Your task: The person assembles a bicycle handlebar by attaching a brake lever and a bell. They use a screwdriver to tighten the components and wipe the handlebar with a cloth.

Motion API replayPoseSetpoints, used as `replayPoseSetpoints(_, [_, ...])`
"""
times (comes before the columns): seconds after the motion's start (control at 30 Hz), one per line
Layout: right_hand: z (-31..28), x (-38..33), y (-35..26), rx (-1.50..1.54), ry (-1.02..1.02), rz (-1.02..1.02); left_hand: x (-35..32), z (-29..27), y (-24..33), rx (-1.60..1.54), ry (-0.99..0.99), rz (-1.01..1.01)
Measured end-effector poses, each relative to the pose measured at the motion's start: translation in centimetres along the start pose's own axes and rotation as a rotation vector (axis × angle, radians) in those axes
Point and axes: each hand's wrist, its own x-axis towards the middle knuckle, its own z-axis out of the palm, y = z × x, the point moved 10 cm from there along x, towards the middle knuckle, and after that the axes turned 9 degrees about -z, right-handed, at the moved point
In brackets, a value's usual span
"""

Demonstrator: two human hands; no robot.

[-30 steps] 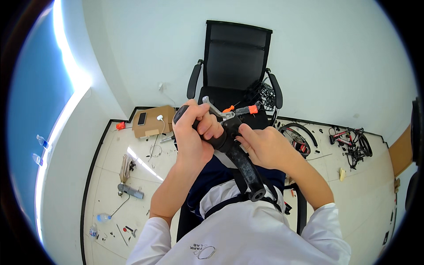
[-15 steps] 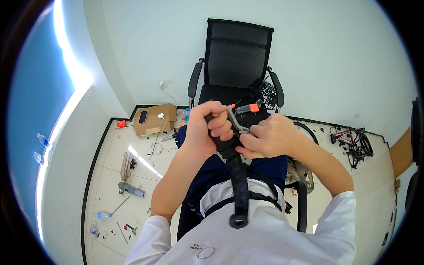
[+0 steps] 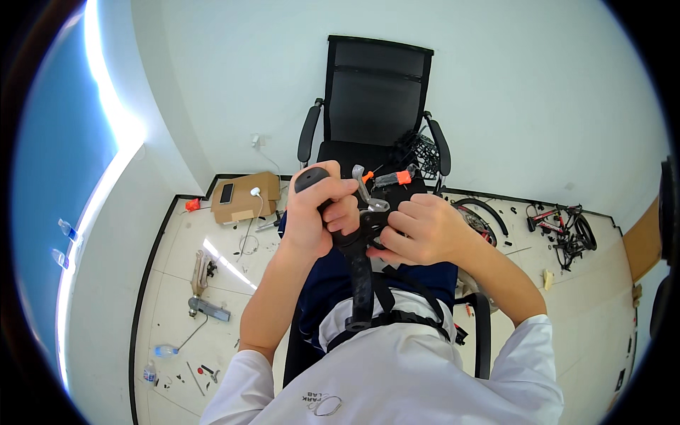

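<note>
My left hand is wrapped round the black rubber grip of a black bicycle handlebar, whose hollow end points toward my waist. A silver brake lever sticks out beside the grip, its pivot close to my right hand. Curled at the lever's black mount, my right hand has its fingers bent and pressed together; whatever is between them is hidden. The handlebar is held above my lap, over dark blue trousers.
Facing me is a black mesh chair with an orange-and-black tool on its seat. A phone lies on flattened cardboard at left. Metal parts and bottles are on the floor; a red bicycle frame lies far right.
The handlebar has tilted so its grip end now faces up and its lower end is nearer my belt. My left hand has shifted slightly left; the right hand has come off the lever's blade.
</note>
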Motion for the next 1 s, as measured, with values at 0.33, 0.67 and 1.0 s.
replayPoseSetpoints(0.33, [-2.3,0.0,-0.9,0.182,0.073,0.115,0.6,-0.1,-2.6,-0.045,-0.156,-0.347])
replayPoseSetpoints(0.67, [5.1,-4.6,0.3,1.645,0.541,1.294,-5.7,1.2,5.5,0.066,-0.047,0.744])
replayPoseSetpoints(1.0, [3.9,-2.0,1.1,1.172,0.539,1.122,-9.0,4.3,5.3,0.288,-0.128,0.922])
